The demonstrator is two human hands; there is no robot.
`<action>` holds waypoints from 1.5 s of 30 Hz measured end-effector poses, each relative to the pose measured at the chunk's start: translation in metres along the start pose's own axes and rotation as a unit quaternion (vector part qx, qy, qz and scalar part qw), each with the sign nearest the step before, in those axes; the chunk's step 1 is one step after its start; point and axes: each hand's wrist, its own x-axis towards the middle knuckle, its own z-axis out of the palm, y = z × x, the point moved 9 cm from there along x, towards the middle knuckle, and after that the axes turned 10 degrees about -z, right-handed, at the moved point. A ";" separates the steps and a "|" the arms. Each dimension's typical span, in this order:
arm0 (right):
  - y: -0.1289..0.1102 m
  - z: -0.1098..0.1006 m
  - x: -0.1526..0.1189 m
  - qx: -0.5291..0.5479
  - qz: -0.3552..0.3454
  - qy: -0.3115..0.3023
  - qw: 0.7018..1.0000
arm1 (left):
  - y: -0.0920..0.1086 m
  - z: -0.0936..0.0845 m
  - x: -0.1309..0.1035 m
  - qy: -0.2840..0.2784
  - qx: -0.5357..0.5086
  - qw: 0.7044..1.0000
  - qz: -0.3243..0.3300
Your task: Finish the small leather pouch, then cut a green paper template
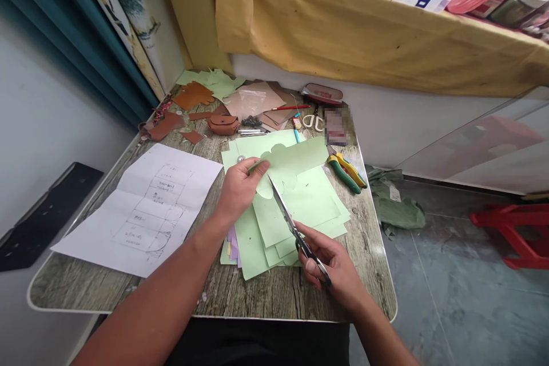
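My left hand (240,186) pinches the left end of a green paper piece (295,155) with a scalloped edge, held above a stack of green sheets (274,229). In my right hand (328,266) are black-handled scissors (288,214), their blades pointing up and left. The blade tips are at the paper's lower edge, close to my left thumb. Whether the blades touch the paper I cannot tell. Under the stack, purple and yellow sheets stick out at the left.
A white sheet with pencil drawings (165,203) lies at the left. Pliers (346,170) rest near the table's right edge. Behind are a brown leather pouch (223,124), brown scraps (165,126), a red pencil (290,107) and white-handled scissors (307,121). A red stool (514,229) stands right.
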 end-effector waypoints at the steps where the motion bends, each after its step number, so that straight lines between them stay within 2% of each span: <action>1: 0.000 0.000 0.000 0.003 -0.001 0.000 1.000 | 0.000 0.000 0.000 0.000 0.000 1.000 -0.001; 27: -0.003 0.003 0.000 0.057 -0.020 -0.009 0.998 | -0.002 0.002 0.001 -0.007 0.010 1.000 0.005; 45: -0.007 0.005 -0.001 0.054 -0.045 -0.025 0.997 | 0.002 -0.003 -0.003 0.028 0.011 0.999 0.016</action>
